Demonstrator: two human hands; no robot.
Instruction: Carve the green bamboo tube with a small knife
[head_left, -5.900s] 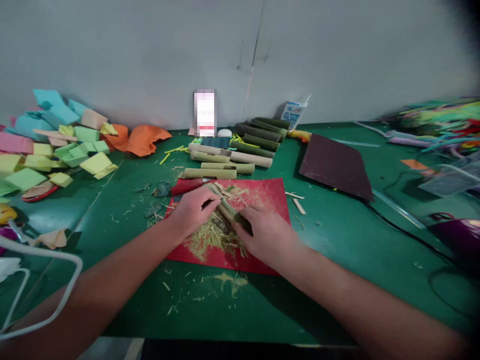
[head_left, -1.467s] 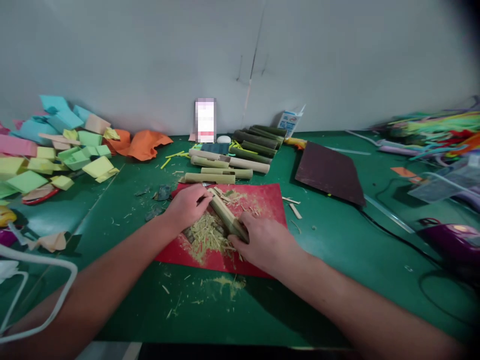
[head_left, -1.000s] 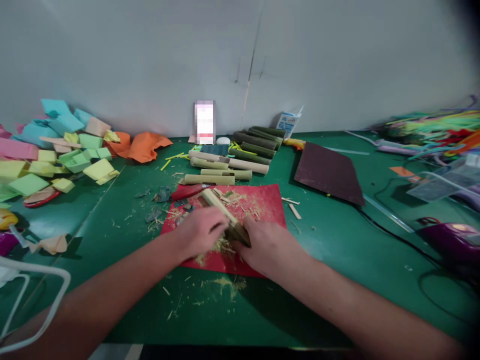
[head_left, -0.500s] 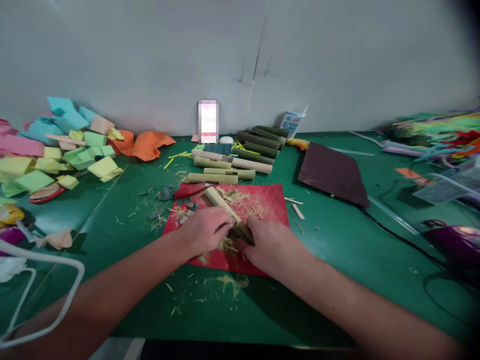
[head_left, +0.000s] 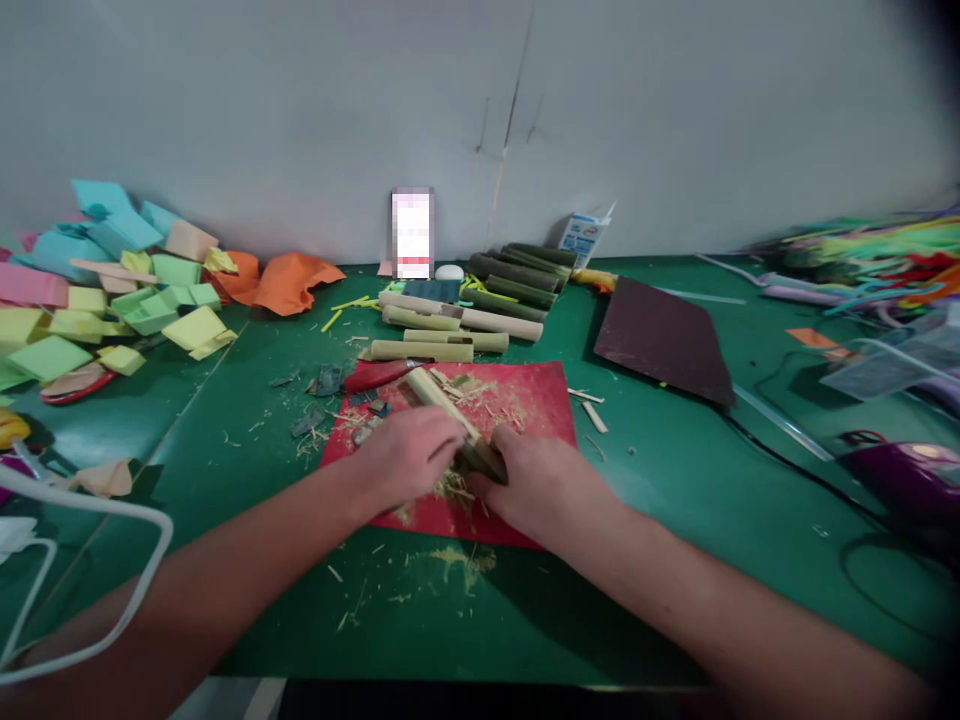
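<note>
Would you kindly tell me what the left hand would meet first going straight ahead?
The left hand would most likely meet the bamboo piece held by the right hand; they may be touching, though depth is unclear.

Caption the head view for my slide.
Right hand grips a bamboo tube, left hand close beside it, over a red sheet strewn with shavings.

The right grip (head_left: 551, 482) clasps the near end of a tube (head_left: 435, 390) slanting away to its left; the left grip (head_left: 409, 450) curls against it, fingertips partly hidden. Beneath both, shavings (head_left: 451, 487) litter a red sheet (head_left: 541, 400) on the worktop (head_left: 420, 645). Beyond lie a red handle (head_left: 377, 375) and more tubes (head_left: 421, 350).
</note>
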